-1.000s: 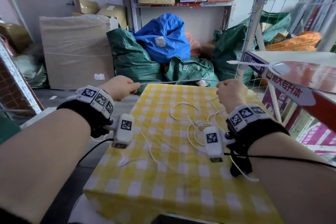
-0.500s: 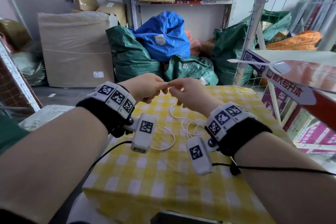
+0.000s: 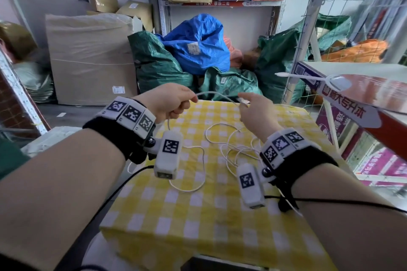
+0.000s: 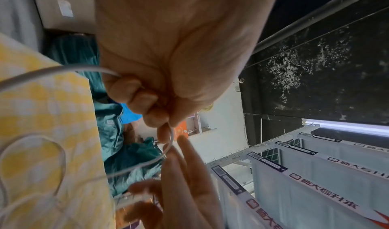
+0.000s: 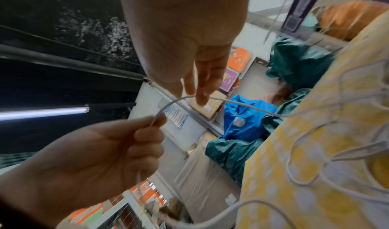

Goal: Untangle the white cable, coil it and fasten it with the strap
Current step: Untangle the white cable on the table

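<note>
The white cable (image 3: 231,145) lies in loose tangled loops on the yellow checked tablecloth (image 3: 198,226). Above the table's far edge, my left hand (image 3: 189,99) grips the cable in curled fingers. A short arc of cable runs from it to my right hand (image 3: 242,99), whose nearly straight fingers pinch it at their tips. The left wrist view shows the cable (image 4: 171,137) leaving my left fist (image 4: 155,116) and bending at the right fingers (image 4: 185,166). Seen from the right wrist, the cable (image 5: 172,102) crosses my right fingertips (image 5: 200,97). I cannot make out a strap.
Blue (image 3: 198,44) and green sacks pile up just beyond the table's far edge. A large cardboard box (image 3: 92,57) stands at the back left. A shelf with a red and white board (image 3: 352,99) juts in at the right. Black camera leads hang below both wrists.
One second ago my hands were wide apart with the cable stretched between them. Then they met over the table. Now they have parted a little, with a short arc of cable between.
</note>
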Motion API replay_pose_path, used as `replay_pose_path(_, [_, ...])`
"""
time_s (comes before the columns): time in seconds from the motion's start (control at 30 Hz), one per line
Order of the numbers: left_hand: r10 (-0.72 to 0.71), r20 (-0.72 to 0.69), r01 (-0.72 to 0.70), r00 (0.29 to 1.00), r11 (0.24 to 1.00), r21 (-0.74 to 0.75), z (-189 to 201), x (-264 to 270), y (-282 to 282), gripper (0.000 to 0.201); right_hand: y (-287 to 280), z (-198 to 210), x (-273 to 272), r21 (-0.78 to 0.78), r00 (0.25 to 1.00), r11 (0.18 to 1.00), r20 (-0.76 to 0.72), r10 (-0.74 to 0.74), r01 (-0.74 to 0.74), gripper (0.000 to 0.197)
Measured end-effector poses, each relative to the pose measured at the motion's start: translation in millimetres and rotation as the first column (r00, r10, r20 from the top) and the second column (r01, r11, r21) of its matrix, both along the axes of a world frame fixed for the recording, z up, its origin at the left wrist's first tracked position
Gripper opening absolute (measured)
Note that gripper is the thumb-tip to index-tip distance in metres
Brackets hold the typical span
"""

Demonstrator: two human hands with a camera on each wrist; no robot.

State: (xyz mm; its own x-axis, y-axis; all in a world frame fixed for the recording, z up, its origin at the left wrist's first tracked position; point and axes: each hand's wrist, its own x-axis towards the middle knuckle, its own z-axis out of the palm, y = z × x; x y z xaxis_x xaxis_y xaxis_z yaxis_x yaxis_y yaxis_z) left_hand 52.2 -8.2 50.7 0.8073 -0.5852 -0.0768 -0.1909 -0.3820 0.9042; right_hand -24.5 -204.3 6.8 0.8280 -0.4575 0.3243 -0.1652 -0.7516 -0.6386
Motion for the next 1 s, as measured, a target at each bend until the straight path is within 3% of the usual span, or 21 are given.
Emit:
replay_pose_path(0.1, [-0.107, -0.008, 0.107, 0.994, 0.994, -0.008, -1.8, -10.7, -12.6, 0.024, 31.8, 10.6, -2.6, -0.052, 0.946, 0.959, 0.153, 0.284, -0.280, 0.035])
replay_pose_path(0.17, [-0.134, 0.001, 0.134, 0.991, 0.990, -0.040, -1.7, -13.8, -16.4, 0.024, 42.5, 13.3, -2.3, -0.097, 0.918, 0.931, 0.162, 0.362, -0.351, 0.027])
replay_pose_path(0.27, [-0.076, -0.006, 0.076, 0.997, 0.994, -0.080, -0.2, -9.1, -8.6, 0.020, 35.8, 12.9, -2.0, -0.110, 0.940, 0.953, 0.165, 0.298, -0.283, 0.026])
replay_pose_path(0.43, [0.132, -0.146, -0.167, 0.980, 0.949, -0.269, 3.0, 8.3, 14.7, 0.018, -4.5, 0.2, 2.3, 0.017, 0.997, 0.998, -0.022, -0.068, 0.068, 0.031])
replay_pose_path(0.57, [0.089, -0.221, -0.162, 0.971, 0.927, -0.338, 4.1, 9.4, 21.0, 0.023, -22.0, -9.7, 0.9, 0.009, 0.965, 0.983, -0.190, -0.180, 0.185, 0.030])
replay_pose_path(0.63, [0.027, -0.198, -0.083, 0.980, 0.957, -0.278, 4.1, 5.2, 19.1, 0.023, -14.4, -6.1, -2.1, 0.004, 0.976, 0.989, -0.163, -0.145, 0.148, 0.031])
replay_pose_path(0.73, [-0.093, -0.157, 0.062, 0.983, 0.980, -0.192, 4.0, -3.7, 8.9, 0.024, 16.3, 7.7, -7.2, 0.075, 0.994, 0.992, 0.038, 0.104, -0.106, 0.040])
replay_pose_path(0.83, [-0.172, -0.096, 0.151, 0.980, 0.969, -0.197, 3.9, -11.2, -2.9, 0.023, 43.1, 17.3, -7.1, 0.028, 0.940, 0.947, 0.137, 0.314, -0.320, 0.022])
replay_pose_path(0.9, [-0.140, -0.067, 0.122, 0.988, 0.968, -0.221, 5.7, -11.7, -4.6, 0.021, 43.1, 18.6, -6.9, -0.007, 0.941, 0.955, 0.173, 0.293, -0.296, 0.021])
replay_pose_path(1.0, [-0.036, -0.044, 0.024, 0.998, 0.973, -0.230, 6.9, -4.5, 5.4, 0.017, 22.1, 13.2, -6.3, 0.030, 0.977, 0.990, 0.166, 0.132, -0.139, 0.032])
